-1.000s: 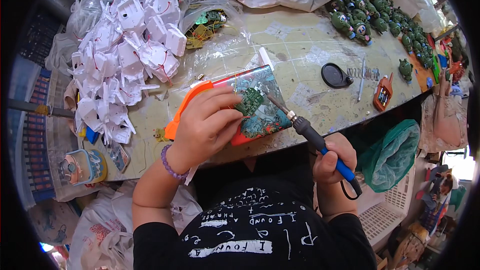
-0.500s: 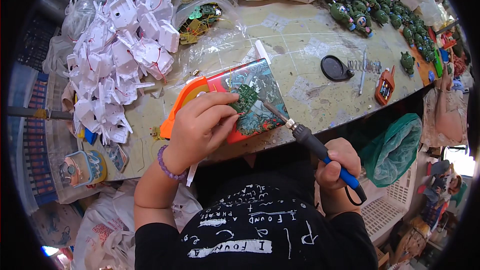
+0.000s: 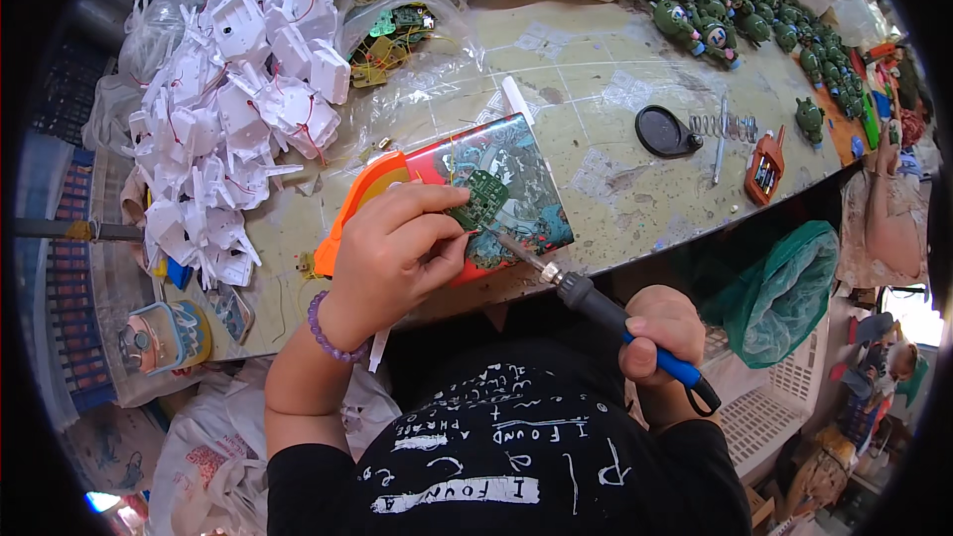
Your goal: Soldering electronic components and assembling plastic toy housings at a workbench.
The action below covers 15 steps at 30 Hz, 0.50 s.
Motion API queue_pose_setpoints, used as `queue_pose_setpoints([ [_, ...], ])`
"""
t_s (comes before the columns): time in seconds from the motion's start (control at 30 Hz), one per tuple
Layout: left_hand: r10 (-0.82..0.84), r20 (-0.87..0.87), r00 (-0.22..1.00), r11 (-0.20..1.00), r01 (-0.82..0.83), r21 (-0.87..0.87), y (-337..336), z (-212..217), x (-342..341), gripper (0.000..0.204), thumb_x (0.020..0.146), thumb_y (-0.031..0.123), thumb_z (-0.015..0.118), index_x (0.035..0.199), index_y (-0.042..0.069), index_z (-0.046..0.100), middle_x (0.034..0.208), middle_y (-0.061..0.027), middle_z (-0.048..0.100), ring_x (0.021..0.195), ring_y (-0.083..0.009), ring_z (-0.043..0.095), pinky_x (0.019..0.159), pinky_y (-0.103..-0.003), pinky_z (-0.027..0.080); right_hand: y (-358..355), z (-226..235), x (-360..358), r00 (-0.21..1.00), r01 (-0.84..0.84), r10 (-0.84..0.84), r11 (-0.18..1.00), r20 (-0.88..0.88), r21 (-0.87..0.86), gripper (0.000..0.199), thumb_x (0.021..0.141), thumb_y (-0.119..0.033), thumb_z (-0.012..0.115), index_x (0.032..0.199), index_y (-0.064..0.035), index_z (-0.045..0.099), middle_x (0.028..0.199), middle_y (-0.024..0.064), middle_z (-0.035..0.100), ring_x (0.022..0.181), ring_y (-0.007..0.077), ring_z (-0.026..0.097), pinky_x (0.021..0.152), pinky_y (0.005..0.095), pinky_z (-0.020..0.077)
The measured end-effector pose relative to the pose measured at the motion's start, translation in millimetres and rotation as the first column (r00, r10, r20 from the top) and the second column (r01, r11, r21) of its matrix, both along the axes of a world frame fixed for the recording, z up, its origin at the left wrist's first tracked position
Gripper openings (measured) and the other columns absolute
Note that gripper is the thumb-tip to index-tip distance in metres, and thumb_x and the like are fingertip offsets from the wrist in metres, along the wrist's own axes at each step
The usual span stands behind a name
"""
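Between the fingertips of my left hand [image 3: 402,243] is a small green circuit board [image 3: 483,201], pinched by its left edge. It is held over a red box [image 3: 536,179] with a dark, patterned and stained top. In my right hand [image 3: 663,337] is a soldering iron [image 3: 591,300] with a blue and black handle, gripped like a pen. Its metal tip reaches the lower edge of the board; whether it touches is too small to tell. Partly behind my left hand sits an orange plastic piece [image 3: 342,223], curved along its edge.
White plastic housings [image 3: 238,109] with red wires are heaped at left. A clear bag of circuit boards [image 3: 392,45] lies behind the box. Green figures [image 3: 715,20] pile up far right. A black round lid [image 3: 665,132], a spring [image 3: 730,127] and a brown battery-holding piece [image 3: 764,169] lie at right.
The soldering iron has moved left and down, its tip shifting from the board's right side to its lower edge. My left hand and the board have barely moved.
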<state>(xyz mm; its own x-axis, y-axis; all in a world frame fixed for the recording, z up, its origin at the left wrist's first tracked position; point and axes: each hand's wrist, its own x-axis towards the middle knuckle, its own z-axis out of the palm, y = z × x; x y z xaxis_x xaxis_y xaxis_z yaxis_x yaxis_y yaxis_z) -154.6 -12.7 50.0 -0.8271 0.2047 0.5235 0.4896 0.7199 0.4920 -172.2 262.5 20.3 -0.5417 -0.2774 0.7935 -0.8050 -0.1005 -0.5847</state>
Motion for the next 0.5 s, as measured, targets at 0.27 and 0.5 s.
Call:
queue_pose_setpoints([
  [0.27,0.012,-0.017,1.0,0.999,-0.013,-0.034,2.3,3.9,-0.2,0.014,0.068,0.001,0.072,0.075,0.003,0.061,0.096,-0.0094,0.067,0.078,-0.0273,0.064,0.069,-0.036,0.052,2.8,2.9,1.7,0.999,-0.02,0.022,0.995,-0.024,0.097,0.015,0.082,-0.01,0.069,0.092,-0.0019,0.061,0.066,0.0054,0.058,0.051,0.0207,0.058,0.049,0.0312,0.0489],
  [0.5,0.036,0.033,0.999,0.997,-0.034,-0.066,2.8,5.4,2.7,0.014,0.067,0.0,0.072,0.076,0.002,0.062,0.098,-0.0104,0.068,0.086,-0.0283,0.067,0.076,-0.036,0.055,2.3,8.6,1.8,0.997,-0.045,0.054,0.984,-0.048,0.175,0.021,0.08,-0.008,0.07,0.098,-0.0039,0.06,0.067,0.0051,0.059,0.054,0.0212,0.059,0.051,0.0318,0.0489],
])
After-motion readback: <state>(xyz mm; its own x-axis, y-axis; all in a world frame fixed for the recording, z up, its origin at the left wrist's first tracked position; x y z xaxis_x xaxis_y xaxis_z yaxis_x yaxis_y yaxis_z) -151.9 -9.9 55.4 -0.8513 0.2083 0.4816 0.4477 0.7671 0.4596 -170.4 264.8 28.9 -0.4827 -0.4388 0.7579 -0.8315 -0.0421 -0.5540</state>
